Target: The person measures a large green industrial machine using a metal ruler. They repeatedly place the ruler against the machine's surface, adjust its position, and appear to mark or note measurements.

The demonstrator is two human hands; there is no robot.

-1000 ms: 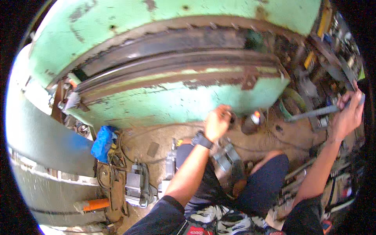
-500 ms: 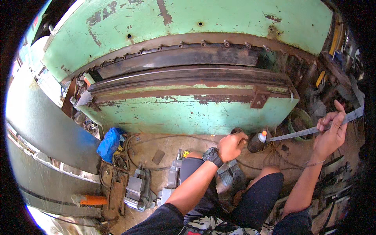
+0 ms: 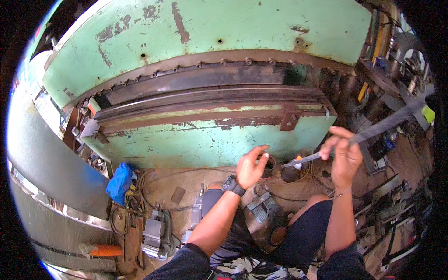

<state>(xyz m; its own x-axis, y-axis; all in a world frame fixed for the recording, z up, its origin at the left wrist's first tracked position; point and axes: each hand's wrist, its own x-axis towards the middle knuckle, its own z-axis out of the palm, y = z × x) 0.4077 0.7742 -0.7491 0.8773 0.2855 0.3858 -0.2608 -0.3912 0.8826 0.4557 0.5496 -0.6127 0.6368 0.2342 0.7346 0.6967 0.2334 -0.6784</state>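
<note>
My right hand (image 3: 344, 158) is closed around a long, thin grey metal strip (image 3: 389, 123). The strip slants from its narrow end near the middle up to the far right. My left hand (image 3: 251, 168), with a dark watch (image 3: 232, 185) on its wrist, holds nothing; thumb and forefinger are apart in front of the machine. Ahead stands a large green press brake (image 3: 210, 142) with worn paint and a long dark bed. Under the strip's narrow end, a dark bottle with an orange-and-white top (image 3: 291, 174) stands on the floor.
Grey vises (image 3: 156, 233) and a ribbed grey metal block (image 3: 262, 207) sit on the floor by my legs. A blue bag (image 3: 120, 184) and cables lie at the machine's left. Large grey sheets (image 3: 58, 154) stand at left; metal parts (image 3: 387, 196) crowd the right.
My right hand has moved left and slightly up with the strip, which now slopes more steeply. My left hand has shifted left, its fingers more spread. The whole view has swung.
</note>
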